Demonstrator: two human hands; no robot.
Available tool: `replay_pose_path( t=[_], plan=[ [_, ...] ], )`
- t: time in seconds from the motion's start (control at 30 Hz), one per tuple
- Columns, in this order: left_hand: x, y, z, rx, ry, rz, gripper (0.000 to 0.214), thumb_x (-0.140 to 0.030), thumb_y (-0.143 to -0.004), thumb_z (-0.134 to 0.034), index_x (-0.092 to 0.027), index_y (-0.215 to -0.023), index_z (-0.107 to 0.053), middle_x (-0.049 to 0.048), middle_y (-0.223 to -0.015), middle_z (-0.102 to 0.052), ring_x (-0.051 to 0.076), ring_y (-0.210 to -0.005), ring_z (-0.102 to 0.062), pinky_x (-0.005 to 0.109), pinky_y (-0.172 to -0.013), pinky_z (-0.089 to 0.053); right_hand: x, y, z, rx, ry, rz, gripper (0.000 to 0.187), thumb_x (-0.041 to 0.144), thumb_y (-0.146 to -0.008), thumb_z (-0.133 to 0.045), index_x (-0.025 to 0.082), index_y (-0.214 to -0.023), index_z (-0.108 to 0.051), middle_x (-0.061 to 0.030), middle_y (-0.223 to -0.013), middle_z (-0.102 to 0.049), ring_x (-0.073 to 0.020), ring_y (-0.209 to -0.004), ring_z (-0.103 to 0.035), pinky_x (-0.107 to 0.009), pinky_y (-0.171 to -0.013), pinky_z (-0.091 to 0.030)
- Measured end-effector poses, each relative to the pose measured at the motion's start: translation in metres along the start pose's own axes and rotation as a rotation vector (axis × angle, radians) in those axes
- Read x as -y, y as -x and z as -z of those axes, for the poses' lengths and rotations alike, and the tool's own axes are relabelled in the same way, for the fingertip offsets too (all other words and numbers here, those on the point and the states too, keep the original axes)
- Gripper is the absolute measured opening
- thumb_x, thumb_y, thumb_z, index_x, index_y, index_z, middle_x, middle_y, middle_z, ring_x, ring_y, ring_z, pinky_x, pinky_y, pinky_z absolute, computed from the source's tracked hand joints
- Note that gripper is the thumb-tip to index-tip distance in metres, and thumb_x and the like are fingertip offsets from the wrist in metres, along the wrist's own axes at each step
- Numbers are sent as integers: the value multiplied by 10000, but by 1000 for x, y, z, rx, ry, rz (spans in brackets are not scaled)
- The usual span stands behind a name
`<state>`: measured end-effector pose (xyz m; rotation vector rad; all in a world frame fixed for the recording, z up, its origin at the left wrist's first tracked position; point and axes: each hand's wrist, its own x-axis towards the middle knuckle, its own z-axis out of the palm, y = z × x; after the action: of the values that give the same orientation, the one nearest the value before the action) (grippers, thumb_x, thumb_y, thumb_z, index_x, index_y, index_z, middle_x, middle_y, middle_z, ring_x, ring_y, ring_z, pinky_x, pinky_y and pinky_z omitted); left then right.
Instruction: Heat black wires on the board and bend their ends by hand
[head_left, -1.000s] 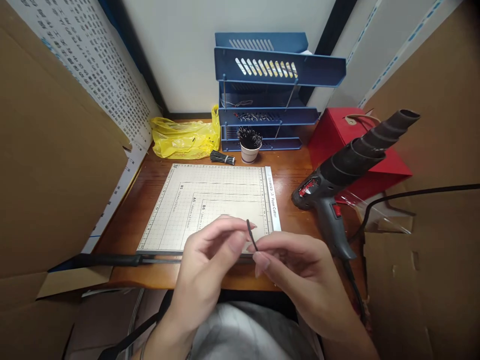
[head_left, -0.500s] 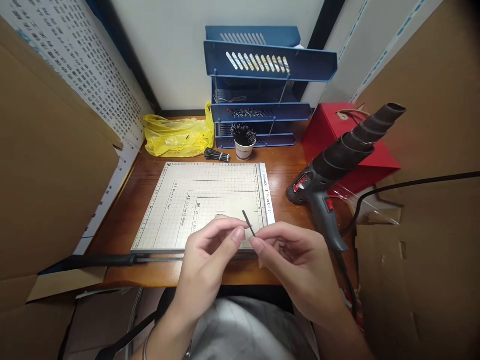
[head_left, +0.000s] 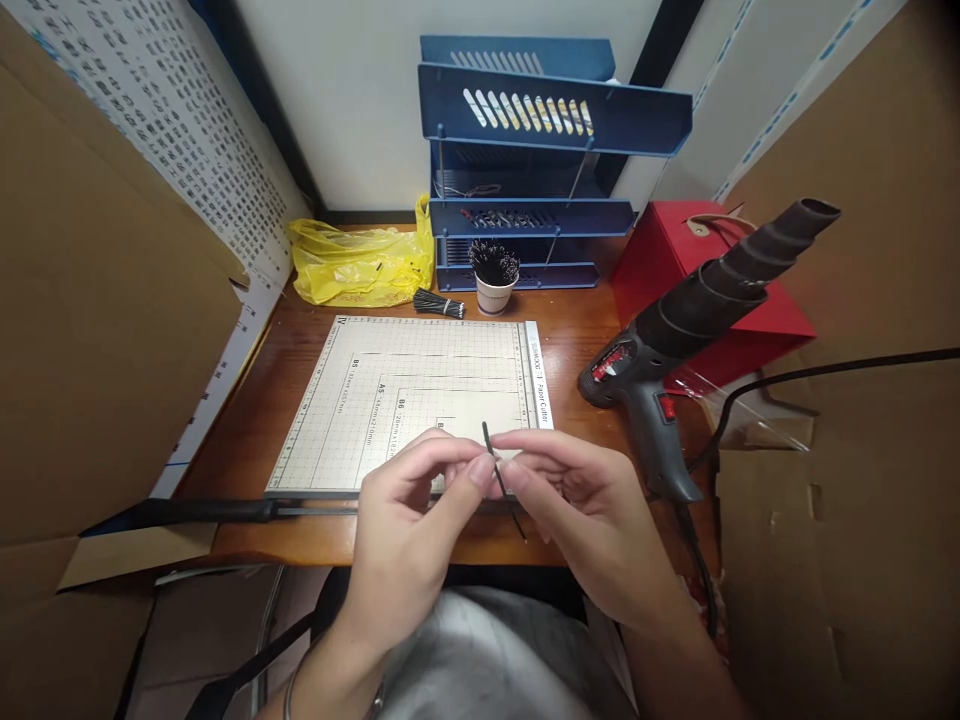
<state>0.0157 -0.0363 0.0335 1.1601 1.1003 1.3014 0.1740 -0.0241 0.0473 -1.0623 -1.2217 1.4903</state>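
A short, thin black wire (head_left: 513,512) slants between my two hands above the front edge of the paper cutter (head_left: 337,430). Its upper end looks thicker, and a small pale tip shows at the bottom. My left hand (head_left: 412,520) pinches the wire between thumb and forefinger, from the left. From the other side, the thumb and fingers of my right hand (head_left: 592,530) close on it, the forefinger reaching behind its upper part. Beyond the cutter, a white cup (head_left: 495,296) holds many similar black wires (head_left: 493,262). A tied bundle of black wires (head_left: 439,303) lies beside the cup.
A heat gun (head_left: 667,400) stands at the right, nozzle upward, its cable trailing. Behind it is a red box (head_left: 675,240). Blue tiered trays (head_left: 555,110) and a yellow plastic bag (head_left: 352,265) stand at the back. The cutter's black handle (head_left: 225,511) runs along the front left.
The lower length of the wire, hidden behind my right fingers before, now shows below them. My right forefinger has moved left behind the wire, and the hands are closer together. The view has shifted slightly.
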Motion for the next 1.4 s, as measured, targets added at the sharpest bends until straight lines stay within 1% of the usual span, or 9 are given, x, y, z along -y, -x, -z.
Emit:
replay_pose_path(
  t=[0.13, 0.27, 0.47, 0.8, 0.87, 0.97, 1.1, 1.2, 1.4],
  plan=[
    [2, 0, 1, 44, 145, 84, 155, -293, -988, -680, -242, -856, -745, -35, -746, -649, 91, -738, -600, 193, -717, -480, 3, 0, -6, -18, -74, -43, 122, 251, -859, -783, 193, -965, -800, -33, -694, -765, -59, -478, -512, -162, -435, -358],
    [2, 1, 1, 50, 190, 102, 149, -287, -986, -687, -238, -859, -747, -37, -746, -658, 79, -726, -607, 177, -712, -484, 4, 1, -6, -3, -110, -64, 110, 249, -872, -781, 206, -969, -811, -23, -681, -756, -61, -496, -546, -155, -449, -385],
    [2, 1, -1, 61, 217, 114, 149, -281, -981, -693, -222, -851, -739, -33, -742, -648, 83, -716, -621, 189, -698, -500, -2, 4, -2, 6, -153, -74, 126, 295, -906, -769, 239, -1006, -821, -1, -679, -731, -23, -432, -377, -151, -379, -262],
    [2, 1, -4, 30, 261, 127, 112, -265, -957, -723, -205, -864, -739, -21, -698, -652, 89, -659, -622, 200, -645, -498, -4, 1, -3, 46, -185, -135, 219, 372, -892, -776, 225, -1048, -822, -2, -674, -702, -23, -399, -266, -174, -339, -219],
    [2, 1, -5, 12, 229, 124, 121, -274, -950, -730, -207, -850, -737, -24, -690, -646, 89, -646, -609, 207, -641, -493, -5, 1, -3, 52, -190, -141, 223, 377, -890, -778, 234, -1055, -824, 0, -674, -708, -25, -394, -266, -177, -348, -254],
    [2, 1, -5, -24, 122, 104, 124, -298, -927, -756, -213, -838, -752, -23, -694, -644, 96, -645, -584, 217, -634, -482, -6, 1, -3, 51, -182, -139, 231, 366, -868, -803, 238, -1059, -823, 7, -674, -716, -33, -391, -317, -196, -405, -383],
    [1, 2, 0, -35, -14, 70, 174, -347, -966, -703, -227, -854, -761, -6, -780, -700, 116, -737, -631, 219, -705, -514, -5, 0, 0, 20, -101, -85, 180, 332, -876, -797, 234, -1025, -825, -7, -704, -735, -96, -516, -559, -250, -571, -533],
    [2, 3, 5, -86, -84, 40, 165, -346, -980, -683, -242, -875, -756, -7, -845, -728, 118, -801, -654, 201, -733, -519, -2, -1, 6, -13, 77, 7, 126, 323, -911, -757, 221, -930, -827, -37, -773, -756, -130, -633, -619, -249, -571, -492],
    [1, 6, 15, -140, -301, -110, 81, -237, -954, -707, -264, -1000, -767, 9, -944, -733, 147, -860, -666, 239, -758, -524, 2, 0, 15, 40, 354, 169, 137, 267, -981, -660, 209, -947, -779, -16, -787, -675, -114, -637, -523, -260, -547, -380]
  ],
)
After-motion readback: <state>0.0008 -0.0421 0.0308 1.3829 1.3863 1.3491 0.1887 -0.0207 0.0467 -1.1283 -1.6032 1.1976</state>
